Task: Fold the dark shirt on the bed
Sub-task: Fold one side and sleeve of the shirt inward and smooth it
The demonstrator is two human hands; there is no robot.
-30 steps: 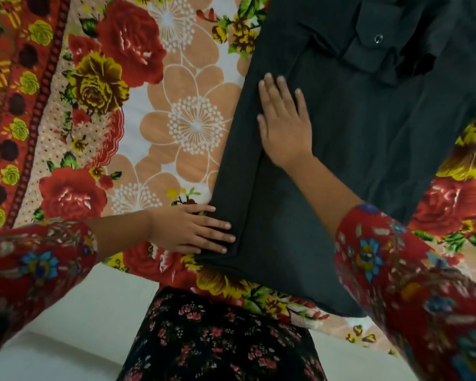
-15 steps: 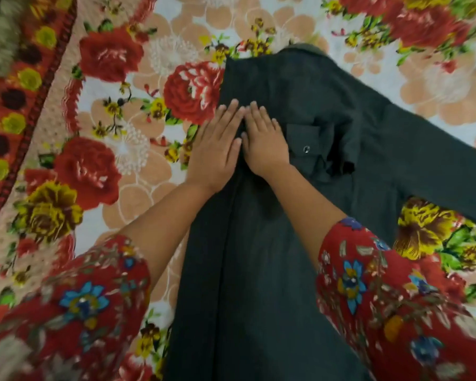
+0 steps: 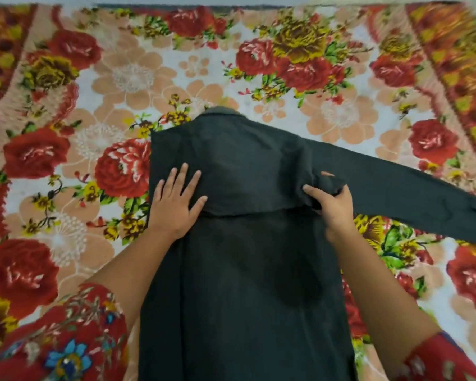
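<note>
1. Across the floral bedspread (image 3: 99, 86), the view is now taking in far more than it did half a second ago: the red-and-orange border is showing on both the left and right edges, and the whole upper half of the dark shirt (image 3: 248, 284) is lying in sight.
2. On the left, the left hand (image 3: 176, 204) is pressing flat on the shirt's left shoulder area, palm down and fingers spread wide, gripping nothing. Earlier it was lying tight beside the other hand near the middle; now the two are sitting well apart.
3. In the centre, the shirt is lying on the bedspread with its collar (image 3: 220, 111) pointing away from the person, its left side already folded in to a straight edge, and the body running down between the two forearms.
4. To the right, the right hand (image 3: 331, 202) is no longer lying flat: its fingers are curling around a bunch of fabric at the right armhole, thumb on top, pinching it.
5. Farther right, the right sleeve (image 3: 412, 196) is stretching out unfolded towards the right edge of the view.
</note>
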